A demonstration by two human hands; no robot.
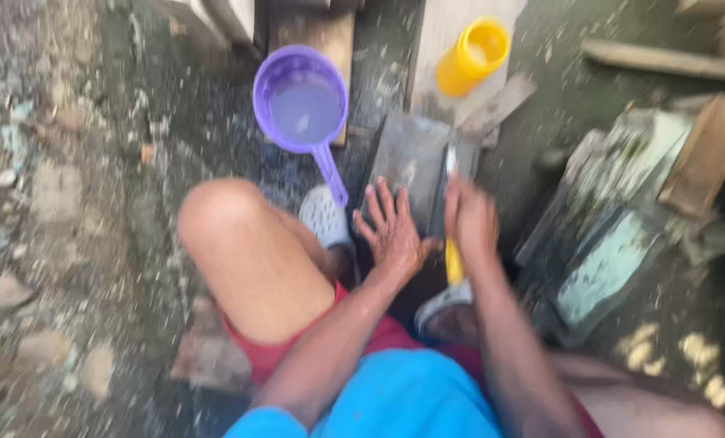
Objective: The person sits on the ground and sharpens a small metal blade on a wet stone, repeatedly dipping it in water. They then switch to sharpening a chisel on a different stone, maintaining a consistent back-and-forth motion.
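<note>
On stone's (407, 158) edge, knife (450, 191), both hands (395, 235).

Left hand (391, 231) splayed — right hand (469, 217) clenched

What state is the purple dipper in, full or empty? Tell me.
Partly full. The purple dipper sits upright on the ground, and pale water covers its bottom, below the rim. The exact level is blurred.

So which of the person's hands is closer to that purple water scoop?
Left. The left hand lies spread open just right of the purple scoop's handle end. The right hand, gripping a yellow-handled knife, is farther right.
</note>
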